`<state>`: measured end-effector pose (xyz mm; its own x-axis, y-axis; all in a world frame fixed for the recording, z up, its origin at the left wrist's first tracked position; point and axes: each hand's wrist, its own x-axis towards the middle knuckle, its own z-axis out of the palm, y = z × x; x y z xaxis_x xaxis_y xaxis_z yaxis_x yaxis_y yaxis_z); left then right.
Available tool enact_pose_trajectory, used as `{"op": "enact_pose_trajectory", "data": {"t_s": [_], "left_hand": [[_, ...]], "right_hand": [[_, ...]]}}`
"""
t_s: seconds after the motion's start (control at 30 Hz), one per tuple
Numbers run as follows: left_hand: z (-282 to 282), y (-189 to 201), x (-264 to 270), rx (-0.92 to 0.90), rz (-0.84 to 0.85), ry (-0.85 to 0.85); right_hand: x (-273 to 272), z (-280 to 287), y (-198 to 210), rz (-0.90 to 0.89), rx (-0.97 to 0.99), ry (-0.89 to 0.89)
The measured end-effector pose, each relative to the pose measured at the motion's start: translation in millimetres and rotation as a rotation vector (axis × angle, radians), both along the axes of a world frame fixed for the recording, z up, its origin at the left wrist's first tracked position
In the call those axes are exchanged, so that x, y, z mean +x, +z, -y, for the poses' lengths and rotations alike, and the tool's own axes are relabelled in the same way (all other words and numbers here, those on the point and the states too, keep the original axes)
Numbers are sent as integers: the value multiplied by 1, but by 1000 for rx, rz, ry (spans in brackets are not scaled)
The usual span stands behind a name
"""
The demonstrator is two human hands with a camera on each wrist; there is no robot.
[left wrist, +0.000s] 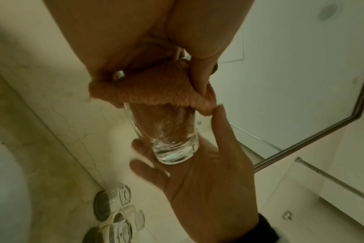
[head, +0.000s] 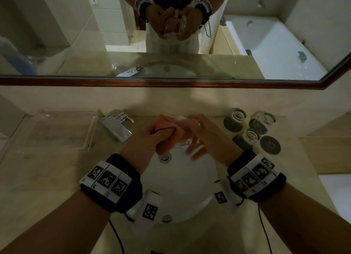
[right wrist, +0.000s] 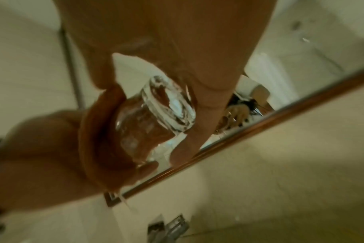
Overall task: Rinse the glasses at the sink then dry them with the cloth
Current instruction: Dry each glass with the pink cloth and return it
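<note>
Pushing a fuzzy orange cloth (left wrist: 148, 92) into a smooth, round, clear glass (left wrist: 175, 146), the left hand (head: 145, 140) curls its fingers round the cloth; the right hand (head: 209, 138) holds the glass between thumb and fingers.

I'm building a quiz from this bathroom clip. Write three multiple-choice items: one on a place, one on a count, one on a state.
1. Where is the orange cloth? A folded on a shelf; B stuffed into the clear glass tumbler; C hanging from a hook.
2. How many other clear glasses stand on the beige stone counter? A one; B three; C five.
3. The nearest round dark coaster is: A bare; B under a glass; C cracked in two.
B, the left hand holds it inside the tumbler; B, three stand there; A, nothing sits on it.
</note>
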<state>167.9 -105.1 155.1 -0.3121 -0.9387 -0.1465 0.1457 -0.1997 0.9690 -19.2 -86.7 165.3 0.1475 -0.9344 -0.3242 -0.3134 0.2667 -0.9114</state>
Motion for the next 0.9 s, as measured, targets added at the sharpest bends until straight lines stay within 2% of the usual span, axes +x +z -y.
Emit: {"op": "enact_pose_trajectory", "data": {"t_s": [0.07,0.2,0.27,0.33,0.43,0.5,0.67,0.77,0.83,0.9], "left_hand": [[-1,-1,1,4,-7,-7],[-1,-2,1,31,-35,22],[-1,-3,0,22,-23,50],[0,-2,-1,12,-27,60],[2,-2,-2,-6,-34,52],[2,-1,-2,-9,-44,37],[2,1,-5,19,-56,62],[2,0,-6,-16,-44,47],[3,0,-5,-35,-40,36],[4,0,-5,-43,-38,39]], "right_hand": [[-3,0,1,8,6,-11],[-11,-1,-8,-67,-295,73],[-13,-2,-11,-69,-358,84],[-11,-3,-9,-24,-331,24],[-4,1,-2,98,-86,-85],[-3,3,-1,99,-43,-85],[-15,1,-6,14,-345,41],[-17,1,-8,44,-389,28],[-12,3,-4,82,-308,-46],[-7,6,2,123,-91,-106]]}}
